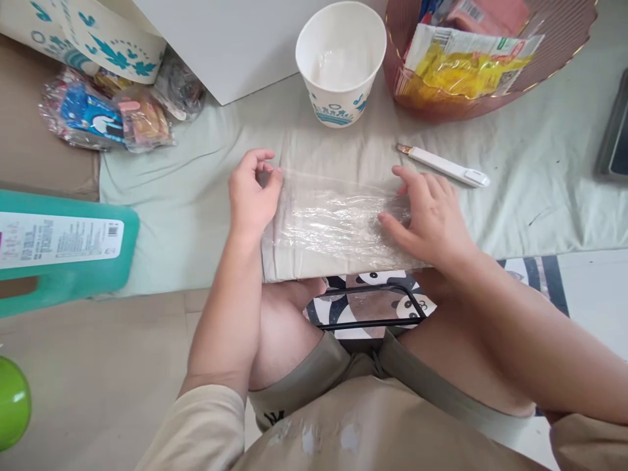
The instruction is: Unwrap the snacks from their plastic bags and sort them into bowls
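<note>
A clear, crinkled plastic bag (pixel 333 219) lies flat on the pale green cloth (pixel 186 209) in front of me. My left hand (pixel 252 196) rests at the bag's left edge, with the fingers curled and the thumb and forefinger pinching the corner. My right hand (pixel 426 216) lies on the bag's right end, fingers spread and pressing down on the film. A white paper cup (pixel 341 62) with blue print stands upright and open just beyond the bag. A white utility knife (pixel 444 165) lies on the cloth beside my right hand.
A pink basket (pixel 554 59) holding yellow snack packets sits at the back right. Wrapped snack packs (pixel 108 118) lie at the back left. A teal plastic stool (pixel 63 248) is at the left. A dark tray edge (pixel 613 137) shows far right.
</note>
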`<control>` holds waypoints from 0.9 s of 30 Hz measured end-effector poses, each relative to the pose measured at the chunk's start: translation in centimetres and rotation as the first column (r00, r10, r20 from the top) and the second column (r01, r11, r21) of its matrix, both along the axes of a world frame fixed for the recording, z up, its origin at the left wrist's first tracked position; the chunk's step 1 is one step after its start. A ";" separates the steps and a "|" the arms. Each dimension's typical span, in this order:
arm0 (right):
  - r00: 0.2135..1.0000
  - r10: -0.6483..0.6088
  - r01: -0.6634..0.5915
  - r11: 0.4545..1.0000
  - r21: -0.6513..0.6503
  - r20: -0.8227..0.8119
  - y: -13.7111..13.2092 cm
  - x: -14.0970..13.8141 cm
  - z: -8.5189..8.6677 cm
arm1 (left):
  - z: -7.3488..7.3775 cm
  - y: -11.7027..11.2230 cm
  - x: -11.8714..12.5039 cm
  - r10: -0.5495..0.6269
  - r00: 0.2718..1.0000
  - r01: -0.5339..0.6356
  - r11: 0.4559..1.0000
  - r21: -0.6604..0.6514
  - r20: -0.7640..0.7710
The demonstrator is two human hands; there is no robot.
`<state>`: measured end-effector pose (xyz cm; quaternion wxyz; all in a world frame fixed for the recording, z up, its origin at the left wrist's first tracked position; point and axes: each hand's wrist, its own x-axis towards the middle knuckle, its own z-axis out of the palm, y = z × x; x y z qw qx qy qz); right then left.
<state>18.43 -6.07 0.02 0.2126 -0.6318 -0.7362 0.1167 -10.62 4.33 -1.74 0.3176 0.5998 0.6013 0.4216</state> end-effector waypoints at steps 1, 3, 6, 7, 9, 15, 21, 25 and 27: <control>0.999 -0.023 0.023 1.000 0.004 -0.024 0.2 0.2 -0.1 | 0.3 -0.1 -0.1 -0.008 0.997 0.009 1.000 -0.019 0.075; 0.996 -0.056 0.056 0.998 0.009 -0.065 0.5 0.6 -0.3 | 0.8 -0.4 -0.2 -0.040 0.977 0.056 0.996 -0.067 0.211; 0.986 -0.061 0.064 0.998 0.015 -0.153 0.9 1.2 -0.2 | 1.4 -0.8 -0.4 -0.072 0.944 0.120 0.984 -0.131 0.323; 0.979 -0.053 0.056 0.998 0.009 -0.197 1.0 1.4 -0.1 | 1.5 -0.9 -0.4 -0.075 0.938 0.128 0.982 -0.136 0.338; 0.955 -0.062 0.057 0.998 -0.027 -0.288 1.1 1.7 0.2 | 1.6 -0.8 -0.5 -0.068 0.930 0.120 0.985 -0.124 0.360; 0.928 -0.111 0.036 0.977 -0.212 -0.357 0.8 3.2 1.3 | 1.4 -0.2 -0.6 -0.030 0.905 0.067 0.995 -0.073 0.425; 0.911 0.012 -0.021 1.000 -0.019 -0.411 1.8 3.7 2.6 | 1.0 0.2 -0.1 -0.220 0.840 0.293 0.953 -0.074 0.495; 0.804 0.106 -0.257 0.949 -0.181 -0.586 4.0 0.6 2.4 | 1.2 -0.4 1.2 -0.298 0.801 0.396 0.914 -0.086 0.520; 0.767 0.147 -0.385 0.884 -0.265 -0.625 4.9 -1.2 2.3 | 1.4 -0.8 1.7 -0.314 0.795 0.417 0.904 -0.091 0.519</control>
